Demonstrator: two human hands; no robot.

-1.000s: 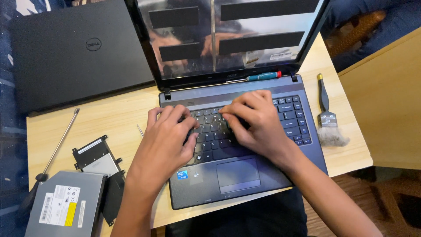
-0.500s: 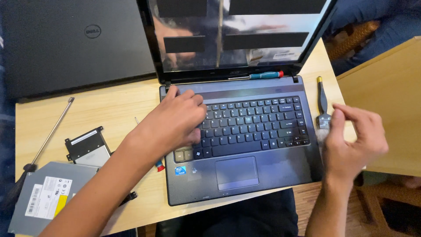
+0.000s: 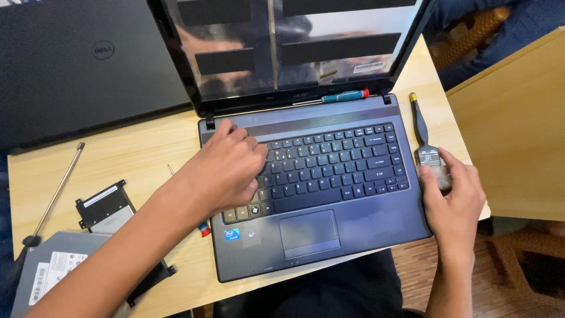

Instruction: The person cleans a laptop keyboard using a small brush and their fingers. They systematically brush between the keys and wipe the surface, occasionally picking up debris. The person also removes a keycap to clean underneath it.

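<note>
Light wood tabletop (image 3: 147, 147) carries open laptop (image 3: 329, 235), closed black laptop (image 3: 76, 65), paintbrush (image 3: 426, 147), optical drive (image 3: 53, 271), drive bracket (image 3: 106, 206), long screwdriver (image 3: 56, 197).

Bright, even indoor light, seemingly from above and in front. Laptop screen (image 3: 294, 47) is glossy, full of glare and murky reflections; a pale streak runs down its middle. Soft short shadows under the left hand (image 3: 226, 171) on the keyboard (image 3: 335, 165) and beside the right hand (image 3: 453, 197) near the brush (image 3: 426, 147). Focus mostly sharp; slight softness on the fingers. Mild wide-angle bending at edges. Black laptop lid (image 3: 82, 65) loses detail; bottom-right corner is dim.
</note>
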